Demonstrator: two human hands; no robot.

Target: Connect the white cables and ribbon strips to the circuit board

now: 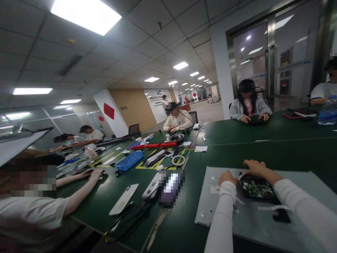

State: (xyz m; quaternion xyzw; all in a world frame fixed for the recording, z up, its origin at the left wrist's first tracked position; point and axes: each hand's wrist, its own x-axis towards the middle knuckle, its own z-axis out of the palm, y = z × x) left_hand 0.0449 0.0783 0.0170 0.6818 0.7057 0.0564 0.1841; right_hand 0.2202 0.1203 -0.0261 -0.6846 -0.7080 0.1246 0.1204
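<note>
A black device housing with a bare green circuit board (258, 187) rests on a grey metal panel (310, 193) on the green table. My left hand (228, 178) is curled at the housing's left edge, its fingertips partly hidden. Across the far edge reaches my right hand (256, 167), its thumb and fingers bent round the far left corner. Both hands seem to grip the housing. Close to my right forearm, a small black piece (281, 215) and a pale strip (272, 208) lie on the panel.
Left of the panel are a phone with its screen lit (171, 189), a white power strip (152, 185), black cables (134, 218) and a white phone (124, 199). Farther off stands a blue basket (129, 161). Other people sit around the table; one person's arms (84, 189) rest at left.
</note>
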